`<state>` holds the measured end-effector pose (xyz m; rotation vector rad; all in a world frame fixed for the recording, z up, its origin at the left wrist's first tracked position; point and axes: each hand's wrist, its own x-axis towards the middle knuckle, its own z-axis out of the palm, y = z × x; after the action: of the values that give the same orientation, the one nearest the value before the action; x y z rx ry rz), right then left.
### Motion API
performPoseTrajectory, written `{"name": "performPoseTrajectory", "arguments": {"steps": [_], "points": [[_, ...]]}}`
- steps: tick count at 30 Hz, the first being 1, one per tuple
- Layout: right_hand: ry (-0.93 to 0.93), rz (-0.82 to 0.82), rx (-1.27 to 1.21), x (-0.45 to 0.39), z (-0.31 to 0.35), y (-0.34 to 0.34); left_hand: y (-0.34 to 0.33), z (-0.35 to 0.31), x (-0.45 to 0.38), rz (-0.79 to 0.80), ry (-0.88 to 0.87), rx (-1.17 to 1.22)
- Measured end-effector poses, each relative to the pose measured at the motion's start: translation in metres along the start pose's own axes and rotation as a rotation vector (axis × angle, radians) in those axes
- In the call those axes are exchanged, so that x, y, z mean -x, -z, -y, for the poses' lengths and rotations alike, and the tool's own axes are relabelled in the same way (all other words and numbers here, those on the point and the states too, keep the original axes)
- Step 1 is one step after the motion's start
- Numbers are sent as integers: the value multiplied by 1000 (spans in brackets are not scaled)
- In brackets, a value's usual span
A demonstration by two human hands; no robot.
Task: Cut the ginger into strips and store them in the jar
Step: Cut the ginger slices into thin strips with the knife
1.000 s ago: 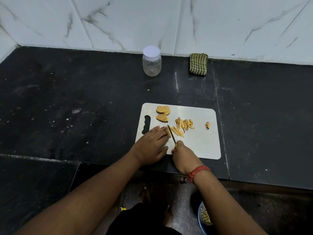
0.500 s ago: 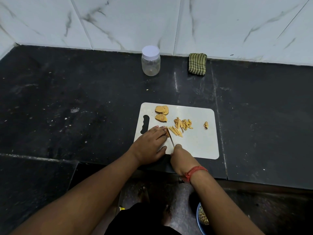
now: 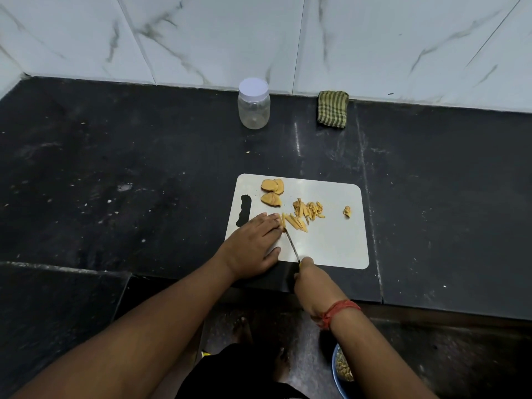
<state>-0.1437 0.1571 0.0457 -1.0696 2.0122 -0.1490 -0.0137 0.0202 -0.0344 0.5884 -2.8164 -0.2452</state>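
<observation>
Right hand [image 3: 309,279]: grip curled round the knife [image 3: 292,245] handle, thin blade on the board [image 3: 331,249].
Left hand [image 3: 253,244]: fingers flat, pinning ginger; fingertips touch the blade, so a nick seems likely.
Strips [image 3: 305,214]: pale, fibrous, loose.
Slices [image 3: 272,191]: uncut.
Jar [image 3: 254,103]: clear, lidded, well apart on the black counter [image 3: 144,168].

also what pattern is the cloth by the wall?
The cloth has green and dark stripes; it lies folded against the wall, clearest in the head view.
</observation>
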Motion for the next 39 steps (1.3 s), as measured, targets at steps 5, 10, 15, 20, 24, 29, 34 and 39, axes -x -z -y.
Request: {"name": "performPoseTrajectory", "arguments": {"steps": [5,10,15,20,24,29,34,39], "points": [[4,-15,23,3,-6,8,2,0,-1,-11,0,9],[78,-72,32,3,-1,11,1,-1,0,-15,-5,11],[88,-85,5,-11,10,13,1,0,0,-9,3,22],[90,-61,-20,-19,17,17,2,-1,0,-10,-2,17],[83,-50,5,-22,21,16,2,0,1,-28,-3,11],[28,-40,54,-26,23,14,1,1,0,-51,-17,-7],[19,-30,42,-30,26,15,0,3,1,-52,-19,-31],[20,-14,39,-22,23,13,-3,3,0,-52,-17,-42]]}}
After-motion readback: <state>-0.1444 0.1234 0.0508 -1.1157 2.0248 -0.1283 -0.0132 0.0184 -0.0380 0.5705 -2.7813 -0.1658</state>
